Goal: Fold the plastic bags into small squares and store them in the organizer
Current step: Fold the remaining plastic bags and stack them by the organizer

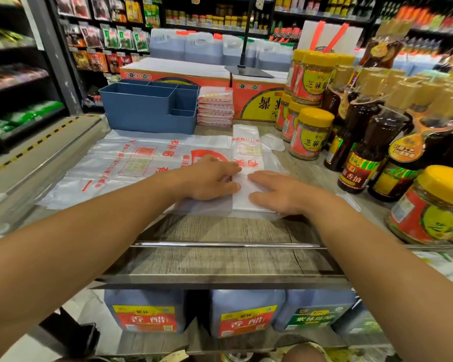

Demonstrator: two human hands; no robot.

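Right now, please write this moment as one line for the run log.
step: folding | left hand: pressing bag strip | right hand: pressing same strip | organizer: behind, apart | folded stack: beside organizer

Single head-worn wide-angle view, facing forward and down, close over a shelf top (215, 231), store shelves beyond

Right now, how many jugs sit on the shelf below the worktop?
3: left jug, red label; middle jug, red label; right jug, green label. More may be hidden beyond the arms.

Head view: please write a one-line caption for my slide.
Both hands, left hand and right hand, press a folded plastic bag flat before the blue organizer.
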